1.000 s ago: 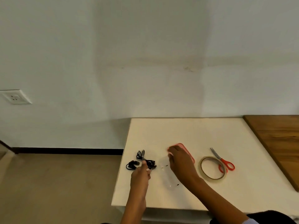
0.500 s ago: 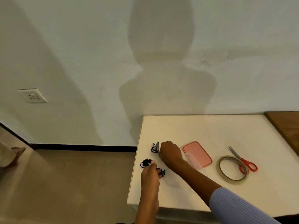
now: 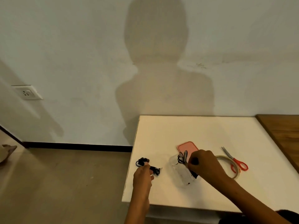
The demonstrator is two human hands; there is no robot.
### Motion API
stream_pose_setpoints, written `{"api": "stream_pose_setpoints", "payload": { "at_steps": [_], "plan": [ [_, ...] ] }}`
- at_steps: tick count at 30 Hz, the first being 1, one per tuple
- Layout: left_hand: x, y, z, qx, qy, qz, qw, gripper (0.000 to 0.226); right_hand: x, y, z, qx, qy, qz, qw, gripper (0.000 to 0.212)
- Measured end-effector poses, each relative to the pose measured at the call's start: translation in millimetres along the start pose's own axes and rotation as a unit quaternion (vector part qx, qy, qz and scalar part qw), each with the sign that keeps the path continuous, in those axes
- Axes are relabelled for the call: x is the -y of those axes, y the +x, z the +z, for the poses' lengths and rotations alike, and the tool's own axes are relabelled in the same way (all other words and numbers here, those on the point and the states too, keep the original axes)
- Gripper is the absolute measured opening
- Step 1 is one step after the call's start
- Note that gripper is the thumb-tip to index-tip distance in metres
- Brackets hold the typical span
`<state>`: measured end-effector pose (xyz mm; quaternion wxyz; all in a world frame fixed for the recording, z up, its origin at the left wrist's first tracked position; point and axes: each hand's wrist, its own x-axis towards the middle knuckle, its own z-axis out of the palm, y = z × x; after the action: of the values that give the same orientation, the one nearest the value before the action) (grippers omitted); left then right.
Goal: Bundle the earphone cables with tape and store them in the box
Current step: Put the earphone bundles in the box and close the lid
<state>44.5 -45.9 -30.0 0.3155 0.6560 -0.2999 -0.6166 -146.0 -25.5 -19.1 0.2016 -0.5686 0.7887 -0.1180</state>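
Two bundles of black earphone cable are in play. Our right hand (image 3: pixel 204 165) pinches one taped bundle of black earphone cable (image 3: pixel 182 156) with curled fingers and holds it over the far end of the clear, rounded plastic box (image 3: pixel 181 172), which stands open on the white rectangular tabletop (image 3: pixel 202 131). Our left hand (image 3: pixel 143 174) curls its fingers round the second black earphone bundle (image 3: pixel 148 164), which lies on the table near the left edge, left of the box.

To do this step well, we judge that we should lower the right-hand bundle fully below the rim before letting go, keeping the loose plug end tucked so it does not hang over the wall. The box looks light and could slide or tip, so we should press straight down, not sideways. We keep the left bundle pinned until the right hand is free.

The flat pink rounded lid (image 3: pixel 187 147) lies just beyond the box; the ring of brownish adhesive tape (image 3: pixel 226 159) and the red-handled scissors (image 3: pixel 236 160) rest to the right.

Half a second back, our right hand was further left, reaching over that bundle on the table beside the left hand; now it has carried it right to the box. The left hand keeps its grip on the other bundle
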Motion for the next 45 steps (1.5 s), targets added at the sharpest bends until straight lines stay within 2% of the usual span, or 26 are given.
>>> {"api": "stream_pose_setpoints", "payload": {
  "at_steps": [2, 6, 10, 17, 21, 23, 26, 30, 34, 39, 43, 45],
  "plan": [
    [2.0, -2.0, 0.1, 0.006, 0.005, 0.006, 1.0, 0.028, 3.4, -2.7, 7.1, 0.007, -0.037, -0.002, 0.999, 0.018],
    [1.9, -1.4, 0.1, 0.001, 0.007, 0.004, 1.0, 0.031, 30.2, -0.6, 26.9, -0.062, -0.071, -0.065, 0.993, 0.024],
    [0.3, -1.0, -3.4, -0.012, 0.018, 0.001, 1.0, 0.037, 53.4, 11.1, 54.4, -0.056, -0.083, -0.098, 0.99, 0.023],
    [2.5, 4.6, -9.8, -0.004, 0.014, 0.013, 1.0, 0.036, 20.5, 15.5, 44.9, -0.088, 0.049, -0.038, 0.994, 0.024],
    [3.1, 5.1, -9.0, -0.003, 0.01, 0.011, 1.0, 0.036, 36.1, 13.6, 32.6, -0.152, 0.087, -0.099, 0.98, 0.016],
    [2.5, 4.6, -7.9, -0.011, 0.009, 0.009, 1.0, 0.034, 55.7, 13.4, 43.6, -0.12, 0.086, -0.149, 0.978, 0.013],
    [2.1, 6.0, -8.4, -0.022, 0.013, 0.008, 1.0, 0.032, 77.6, 18.8, 74.2, -0.04, 0.051, -0.178, 0.982, 0.017],
    [3.6, 11.0, -9.6, -0.027, 0.04, 0.007, 0.999, 0.028, 91.2, 23.4, 105.8, 0.017, -0.051, -0.164, 0.985, 0.022],
    [2.4, 13.7, -11.8, -0.042, 0.035, 0.017, 0.998, 0.018, 91.1, 30.7, 105.7, 0.012, -0.082, -0.157, 0.984, 0.024],
    [1.0, 10.5, -7.4, -0.012, 0.03, 0.025, 0.999, 0.022, 69.0, 23.2, 47.3, -0.038, 0.028, -0.13, 0.99, 0.015],
    [0.2, 6.6, 5.9, 0.028, 0.039, 0.041, 0.998, 0.024, 28.5, 7.1, -7.5, -0.066, 0.103, -0.052, 0.991, 0.01],
    [-0.7, 4.3, 13.3, 0.043, 0.048, 0.043, 0.997, 0.023, 10.0, 0.2, -19.6, -0.064, 0.103, -0.018, 0.992, 0.007]
  ]
}}
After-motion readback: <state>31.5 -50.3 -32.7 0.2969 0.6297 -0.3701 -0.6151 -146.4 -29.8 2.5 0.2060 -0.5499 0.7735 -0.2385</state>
